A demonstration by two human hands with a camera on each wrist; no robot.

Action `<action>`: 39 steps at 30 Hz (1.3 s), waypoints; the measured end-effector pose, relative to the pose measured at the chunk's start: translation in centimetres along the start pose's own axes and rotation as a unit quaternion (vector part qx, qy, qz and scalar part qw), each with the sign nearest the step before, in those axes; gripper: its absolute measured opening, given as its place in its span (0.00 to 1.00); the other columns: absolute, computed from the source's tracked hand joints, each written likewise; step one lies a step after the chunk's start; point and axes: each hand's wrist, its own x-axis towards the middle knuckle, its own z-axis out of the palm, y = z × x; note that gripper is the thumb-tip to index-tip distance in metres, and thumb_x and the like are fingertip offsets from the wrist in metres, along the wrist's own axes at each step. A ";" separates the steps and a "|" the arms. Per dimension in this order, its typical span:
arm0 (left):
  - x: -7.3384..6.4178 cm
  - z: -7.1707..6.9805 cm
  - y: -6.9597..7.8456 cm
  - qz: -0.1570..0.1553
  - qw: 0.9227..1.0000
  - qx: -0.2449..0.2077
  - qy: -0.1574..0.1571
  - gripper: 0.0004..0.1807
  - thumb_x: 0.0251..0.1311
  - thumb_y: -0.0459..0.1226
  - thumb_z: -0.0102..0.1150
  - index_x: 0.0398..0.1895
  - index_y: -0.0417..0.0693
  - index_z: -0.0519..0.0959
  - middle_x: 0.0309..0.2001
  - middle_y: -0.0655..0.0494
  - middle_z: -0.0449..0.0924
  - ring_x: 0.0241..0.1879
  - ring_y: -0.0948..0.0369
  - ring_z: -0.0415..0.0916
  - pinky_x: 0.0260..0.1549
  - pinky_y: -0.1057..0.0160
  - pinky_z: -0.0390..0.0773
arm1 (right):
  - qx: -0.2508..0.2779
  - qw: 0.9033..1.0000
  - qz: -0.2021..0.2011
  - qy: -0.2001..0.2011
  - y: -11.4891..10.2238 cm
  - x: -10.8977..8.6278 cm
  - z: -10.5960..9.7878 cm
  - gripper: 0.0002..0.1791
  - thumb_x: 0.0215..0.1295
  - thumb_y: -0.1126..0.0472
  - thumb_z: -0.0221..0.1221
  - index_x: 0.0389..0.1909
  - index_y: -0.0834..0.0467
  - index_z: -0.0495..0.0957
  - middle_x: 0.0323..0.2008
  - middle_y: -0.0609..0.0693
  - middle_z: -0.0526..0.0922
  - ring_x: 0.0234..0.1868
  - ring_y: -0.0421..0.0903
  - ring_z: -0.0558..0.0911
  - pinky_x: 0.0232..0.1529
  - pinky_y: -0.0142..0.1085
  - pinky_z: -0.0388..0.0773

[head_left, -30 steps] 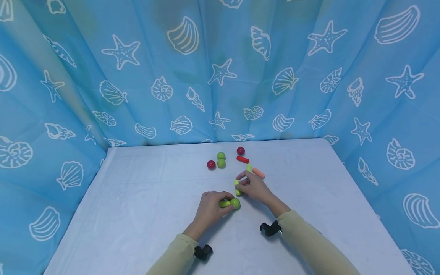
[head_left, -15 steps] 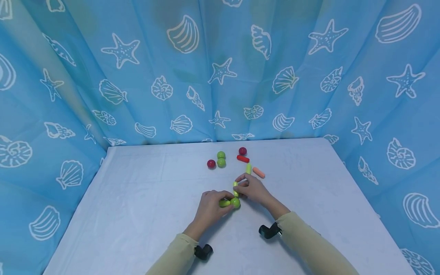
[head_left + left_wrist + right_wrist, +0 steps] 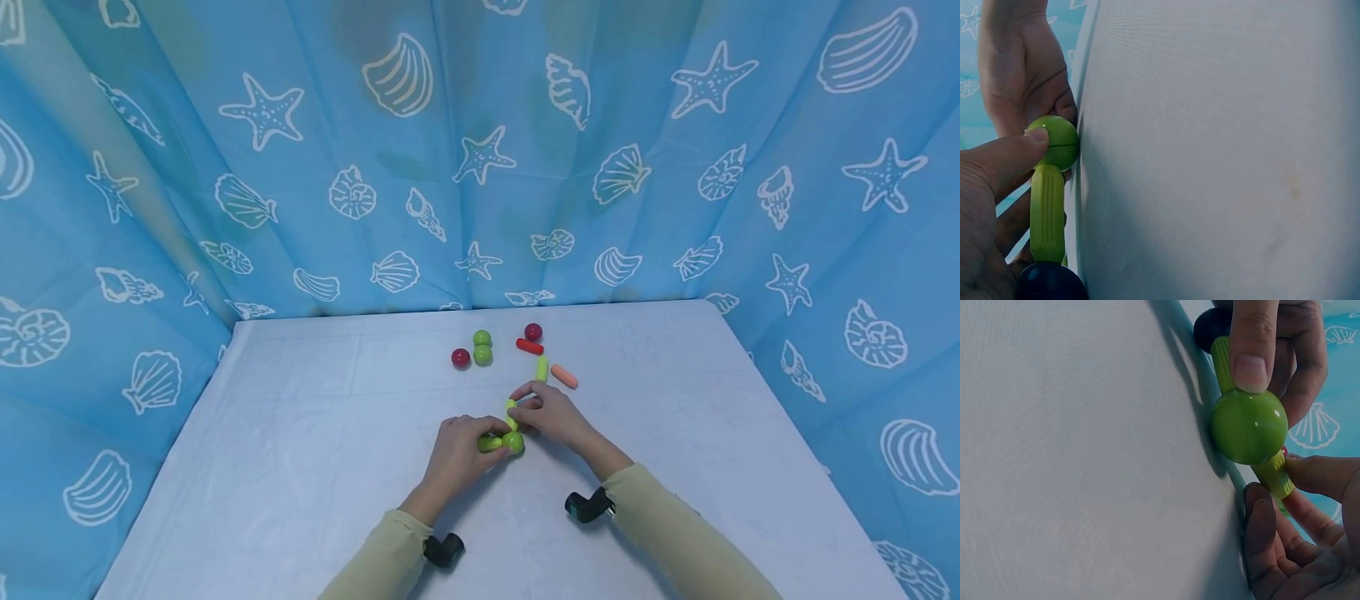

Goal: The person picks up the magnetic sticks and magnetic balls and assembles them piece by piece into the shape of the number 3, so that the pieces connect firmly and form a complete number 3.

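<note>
My left hand (image 3: 459,450) grips a joined toy piece, its thumb on a glossy green ball (image 3: 1057,140). From that ball a ribbed yellow-green rod (image 3: 1047,212) leads to a dark blue ball (image 3: 1052,281); the left fingers hide the blue ball in the head view. Between thumb and fingers, my right hand (image 3: 553,414) pinches a second yellow-green rod (image 3: 1274,477), whose end meets the green ball on the side away from my body. Both hands are low over the white table.
Beyond the hands lie two green balls (image 3: 482,347), a dark red ball (image 3: 461,358) and another red ball (image 3: 533,332). Near the right hand are a red rod (image 3: 529,346), a yellow-green rod (image 3: 542,368) and an orange rod (image 3: 564,376). A blue shell-print curtain (image 3: 480,225) hangs behind the table.
My right hand has shifted slightly left and toward me, bringing its rod's end to the green ball. The far red ball has rolled a little right. My left hand stays put.
</note>
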 end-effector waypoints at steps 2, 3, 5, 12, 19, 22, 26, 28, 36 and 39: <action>0.0 0.0 0.0 0.000 1.000 -0.001 0.001 0.15 0.58 0.45 0.75 0.48 0.58 0.87 0.42 0.66 0.87 0.37 0.65 0.74 0.58 0.45 0.70 | -0.004 1.000 -0.004 0.002 0.1 -0.1 -0.1 0.14 0.69 0.57 0.65 0.51 0.55 0.79 0.34 0.47 0.86 0.33 0.44 0.82 0.38 0.35 0.81; 0.0 0.0 0.0 -0.001 1.000 0.000 0.001 0.15 0.58 0.45 0.74 0.48 0.58 0.87 0.42 0.66 0.87 0.37 0.65 0.74 0.58 0.45 0.70 | -0.004 1.000 -0.005 0.003 0.1 -0.1 -0.1 0.13 0.69 0.57 0.65 0.51 0.55 0.80 0.34 0.46 0.86 0.33 0.44 0.82 0.38 0.35 0.81; 0.0 0.0 0.0 -0.002 1.000 0.000 -0.001 0.15 0.58 0.45 0.74 0.48 0.59 0.86 0.42 0.66 0.87 0.38 0.65 0.75 0.58 0.45 0.70 | -0.005 1.000 -0.009 0.004 0.2 -0.2 -0.1 0.13 0.69 0.57 0.64 0.51 0.55 0.80 0.35 0.46 0.86 0.33 0.44 0.82 0.38 0.35 0.80; 0.0 0.1 0.0 -0.003 1.000 -0.001 -0.004 0.15 0.58 0.45 0.74 0.49 0.61 0.87 0.45 0.66 0.87 0.41 0.63 0.77 0.58 0.44 0.70 | -0.009 1.000 -0.021 0.005 0.3 -0.2 -0.3 0.13 0.69 0.57 0.64 0.53 0.53 0.82 0.35 0.46 0.86 0.33 0.44 0.80 0.39 0.36 0.79; -0.1 0.0 0.1 -0.003 1.000 0.003 -0.004 0.15 0.59 0.45 0.74 0.50 0.60 0.87 0.46 0.65 0.88 0.44 0.62 0.78 0.58 0.45 0.70 | -0.008 0.999 -0.037 -0.010 0.6 -0.4 -0.4 0.15 0.68 0.58 0.65 0.55 0.51 0.82 0.35 0.45 0.85 0.33 0.45 0.80 0.38 0.35 0.78; -0.1 0.0 0.1 0.000 1.000 0.004 -0.002 0.15 0.59 0.45 0.74 0.50 0.60 0.87 0.46 0.64 0.88 0.43 0.61 0.79 0.58 0.45 0.70 | -0.009 0.999 -0.041 -0.015 0.7 -0.4 -0.5 0.16 0.68 0.57 0.65 0.56 0.50 0.82 0.35 0.44 0.85 0.34 0.45 0.80 0.39 0.35 0.78; -0.1 0.1 0.1 -0.001 1.000 0.003 -0.003 0.15 0.58 0.45 0.74 0.49 0.60 0.87 0.46 0.64 0.88 0.43 0.61 0.79 0.58 0.44 0.70 | -0.009 0.999 -0.041 -0.014 0.8 -0.4 -0.5 0.17 0.68 0.57 0.65 0.57 0.49 0.82 0.36 0.44 0.84 0.35 0.45 0.80 0.40 0.35 0.78; -0.1 0.1 0.1 -0.003 1.000 0.002 -0.005 0.15 0.59 0.45 0.73 0.49 0.60 0.87 0.46 0.64 0.88 0.43 0.61 0.79 0.58 0.45 0.70 | -0.010 0.999 -0.039 -0.012 0.8 -0.5 -0.5 0.17 0.68 0.57 0.65 0.57 0.49 0.81 0.36 0.44 0.84 0.35 0.44 0.80 0.40 0.35 0.78; -0.1 0.1 0.1 -0.004 1.000 0.006 -0.004 0.15 0.58 0.46 0.74 0.49 0.60 0.87 0.46 0.64 0.88 0.45 0.61 0.79 0.58 0.45 0.70 | -0.018 0.999 -0.041 -0.005 0.9 -0.6 -0.4 0.18 0.68 0.57 0.65 0.58 0.48 0.81 0.37 0.43 0.85 0.36 0.43 0.80 0.41 0.36 0.80; -0.1 0.1 0.1 -0.004 1.000 0.007 -0.005 0.16 0.58 0.46 0.74 0.50 0.60 0.87 0.47 0.64 0.88 0.45 0.61 0.79 0.58 0.45 0.69 | -0.018 0.999 -0.045 -0.005 1.0 -0.6 -0.4 0.18 0.68 0.57 0.66 0.58 0.48 0.81 0.37 0.43 0.85 0.36 0.43 0.81 0.41 0.36 0.80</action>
